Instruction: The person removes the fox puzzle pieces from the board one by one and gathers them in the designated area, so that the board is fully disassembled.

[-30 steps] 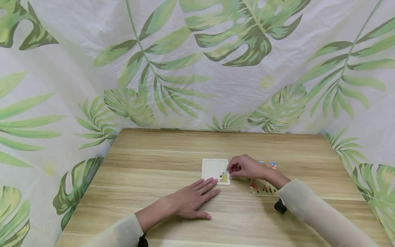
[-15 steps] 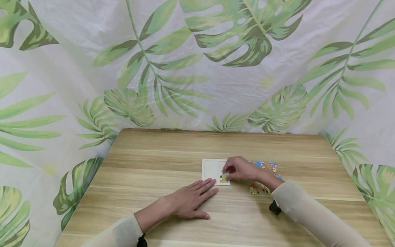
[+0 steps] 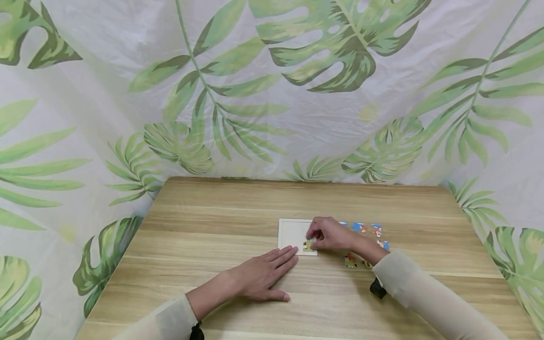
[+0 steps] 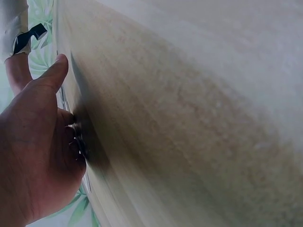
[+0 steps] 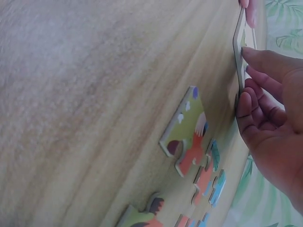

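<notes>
A square white puzzle tray (image 3: 291,232) lies on the wooden table, with a green-yellow puzzle piece (image 3: 307,246) in its near right corner. My left hand (image 3: 263,277) rests flat with straight fingers, the fingertips on the tray's near edge; its thumb stretches out over the table. Over the tray's right side, my right hand (image 3: 333,234) pinches a puzzle piece with thumb and index finger beside the corner piece. That pinched piece is mostly hidden by the fingers. In the right wrist view the thumb (image 5: 260,59) is at the tray's edge, with the other fingers curled.
Several loose puzzle pieces lie right of the tray, among them a blue-and-orange one (image 3: 377,230) and a green one (image 3: 350,260). Some are partly covered by the right forearm. A leaf-patterned cloth (image 3: 238,94) hangs behind the table (image 3: 212,212).
My right hand has moved a little left from the tray's right edge to over its right side, then stayed nearly still. The left hand has hardly shifted. More loose pieces show now.
</notes>
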`<control>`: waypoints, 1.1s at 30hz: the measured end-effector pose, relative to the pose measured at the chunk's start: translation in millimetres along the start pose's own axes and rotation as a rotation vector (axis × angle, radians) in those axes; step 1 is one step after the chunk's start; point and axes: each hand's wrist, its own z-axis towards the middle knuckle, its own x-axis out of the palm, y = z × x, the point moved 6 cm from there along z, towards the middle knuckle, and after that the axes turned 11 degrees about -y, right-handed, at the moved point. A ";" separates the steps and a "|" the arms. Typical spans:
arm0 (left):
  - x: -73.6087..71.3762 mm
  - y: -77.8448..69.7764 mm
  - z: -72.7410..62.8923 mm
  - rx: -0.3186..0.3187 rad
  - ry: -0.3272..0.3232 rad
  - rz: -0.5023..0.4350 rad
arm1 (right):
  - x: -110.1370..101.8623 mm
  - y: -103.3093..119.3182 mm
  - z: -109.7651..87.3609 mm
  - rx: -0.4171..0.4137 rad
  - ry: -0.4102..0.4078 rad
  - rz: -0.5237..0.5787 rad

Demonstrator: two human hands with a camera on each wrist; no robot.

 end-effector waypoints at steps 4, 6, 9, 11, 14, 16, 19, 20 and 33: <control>0.7 0.1 0.7 0.001 -0.004 0.026 | 0.6 -0.6 1.1 0.012 0.008 -0.006; 1.1 -0.1 0.7 0.000 -0.002 0.032 | 0.4 -0.7 1.5 0.019 0.010 -0.006; 1.0 -0.7 0.9 -0.006 -0.001 0.035 | 0.3 -0.9 2.1 0.029 0.012 -0.002; 0.5 -1.3 1.0 -0.009 -0.003 0.035 | -0.1 -0.6 2.4 0.035 0.014 0.006; 0.4 -1.9 1.1 -0.016 -0.004 0.031 | 0.1 -1.1 2.5 0.046 0.020 0.028; 0.7 -2.1 1.2 -0.021 -0.004 0.028 | 0.7 -2.0 2.5 0.064 0.027 0.049; 1.6 -2.7 0.9 -0.027 -0.005 0.027 | 2.0 -3.0 2.5 0.094 0.038 0.083; 2.0 -3.0 0.9 -0.030 -0.006 0.028 | 2.4 -3.1 2.3 0.103 0.040 0.096; 3.1 -5.2 1.3 -0.045 -0.018 0.063 | 0.9 -9.3 -2.7 0.171 0.022 0.240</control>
